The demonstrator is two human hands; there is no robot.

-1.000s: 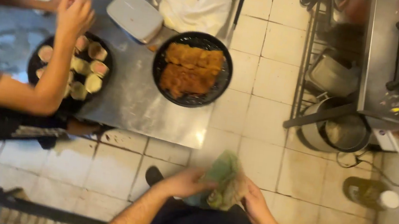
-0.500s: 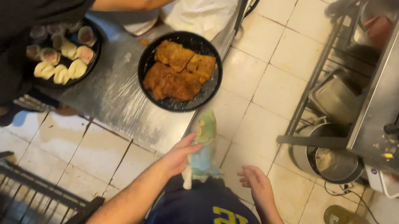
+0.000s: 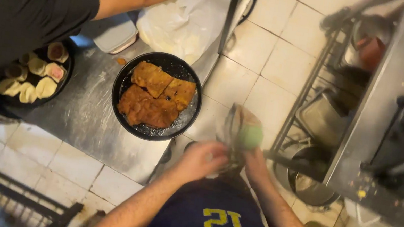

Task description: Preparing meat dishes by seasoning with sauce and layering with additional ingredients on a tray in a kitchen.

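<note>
Both hands, left hand point(image 3: 202, 159) and right hand point(image 3: 253, 159), close their fingers round a crumpled greenish cloth point(image 3: 242, 132) above the floor tiles beside the pan of fried cutlets point(image 3: 156, 95) (blurred; looks soft, light, easily bunched anywhere).

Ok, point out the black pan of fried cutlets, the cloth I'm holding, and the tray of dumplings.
black pan point(image 3: 187, 127), head view, bare right rim.
cloth point(image 3: 241, 131), head view, middle of the bunched fabric.
tray of dumplings point(image 3: 66, 67), head view, dark right rim.
</note>
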